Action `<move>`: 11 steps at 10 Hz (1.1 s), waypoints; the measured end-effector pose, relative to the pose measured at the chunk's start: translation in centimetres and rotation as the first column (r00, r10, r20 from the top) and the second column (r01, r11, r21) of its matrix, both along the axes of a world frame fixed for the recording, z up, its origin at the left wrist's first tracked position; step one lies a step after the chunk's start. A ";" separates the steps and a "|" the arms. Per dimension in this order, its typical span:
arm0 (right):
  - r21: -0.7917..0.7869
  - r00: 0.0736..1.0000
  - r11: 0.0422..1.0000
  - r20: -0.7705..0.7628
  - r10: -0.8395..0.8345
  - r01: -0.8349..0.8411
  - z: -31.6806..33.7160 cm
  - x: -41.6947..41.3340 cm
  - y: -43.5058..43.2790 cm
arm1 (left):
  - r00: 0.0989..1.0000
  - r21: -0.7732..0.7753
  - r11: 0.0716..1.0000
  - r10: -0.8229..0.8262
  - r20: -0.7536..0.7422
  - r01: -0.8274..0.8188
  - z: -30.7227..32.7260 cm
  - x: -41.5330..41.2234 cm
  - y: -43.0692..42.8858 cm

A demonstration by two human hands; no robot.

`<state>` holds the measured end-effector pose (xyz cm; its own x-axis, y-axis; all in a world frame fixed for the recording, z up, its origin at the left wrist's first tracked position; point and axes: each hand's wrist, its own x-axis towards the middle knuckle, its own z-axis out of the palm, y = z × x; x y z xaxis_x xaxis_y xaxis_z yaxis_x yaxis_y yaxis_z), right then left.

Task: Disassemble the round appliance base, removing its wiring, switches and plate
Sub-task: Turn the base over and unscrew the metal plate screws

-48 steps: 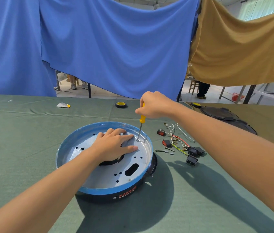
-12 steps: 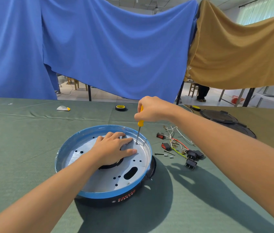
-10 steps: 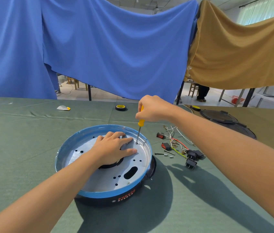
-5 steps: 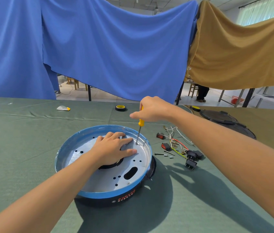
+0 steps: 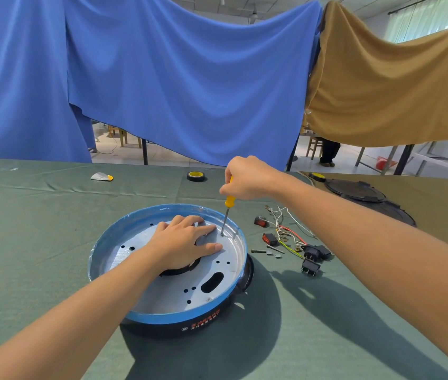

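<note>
Unscrewing the silver perforated metal plate [image 5: 173, 286] in the round blue-rimmed black base [image 5: 203, 323].
We press our flat left hand [image 5: 181, 244] down; our right hand [image 5: 247, 178] pinches the yellow-handled screwdriver [image 5: 227, 212], best kept vertical.

A workshop hall: cloth-covered worktable [image 5: 39, 229], hung sheets [image 5: 190, 78], loose wiring [image 5: 286, 231], tape roll [image 5: 196, 176].

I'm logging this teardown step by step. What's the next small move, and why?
Probably turn the screwdriver to back out the screw under its tip: the right hand grips it nearly upright, while the left hand presses the plate flat.
</note>
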<state>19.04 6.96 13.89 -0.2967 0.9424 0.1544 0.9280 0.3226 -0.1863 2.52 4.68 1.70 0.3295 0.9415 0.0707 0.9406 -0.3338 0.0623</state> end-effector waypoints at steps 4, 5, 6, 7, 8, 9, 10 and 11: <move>-0.038 1.000 0.999 0.004 -0.006 0.006 0.4 0.1 0.1 | 1.000 0.004 1.000 0.000 0.002 0.000 0.0 0.0 0.0; -0.062 1.000 0.998 -0.017 0.010 -0.011 0.4 0.1 0.1 | 1.000 0.003 1.000 0.002 0.003 -0.002 0.0 0.0 0.0; -0.018 1.000 1.000 0.011 -0.006 0.006 0.4 0.1 -0.1 | 1.000 0.003 1.000 0.001 0.003 -0.001 0.0 0.0 -0.1; -0.014 1.000 1.000 0.005 0.012 -0.012 0.3 0.0 -0.2 | 1.000 0.003 1.000 0.001 0.003 -0.001 0.0 0.0 -0.1; -0.035 1.000 0.999 -0.005 0.010 -0.010 0.4 -0.1 -0.2 | 1.000 0.002 1.000 0.001 0.000 -0.001 0.0 0.0 -0.1; -0.040 1.000 0.999 0.018 0.006 -0.006 0.2 -0.1 -0.1 | 1.000 0.004 1.000 0.000 -0.004 0.000 0.0 0.1 -0.1; -0.004 0.999 1.000 0.034 -0.015 0.015 0.1 -0.1 0.0 | 1.000 0.005 1.000 -0.002 0.000 0.002 0.0 0.1 -0.1; 0.015 0.999 1.000 0.044 -0.009 0.009 0.0 0.0 0.0 | 1.000 0.003 1.000 -0.001 0.001 0.001 0.1 0.1 -0.2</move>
<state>19.00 6.94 13.93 -0.2950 0.9429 0.1549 0.9381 0.3166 -0.1404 2.62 4.48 1.79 0.3303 0.9410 0.0736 0.9402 -0.3349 0.0626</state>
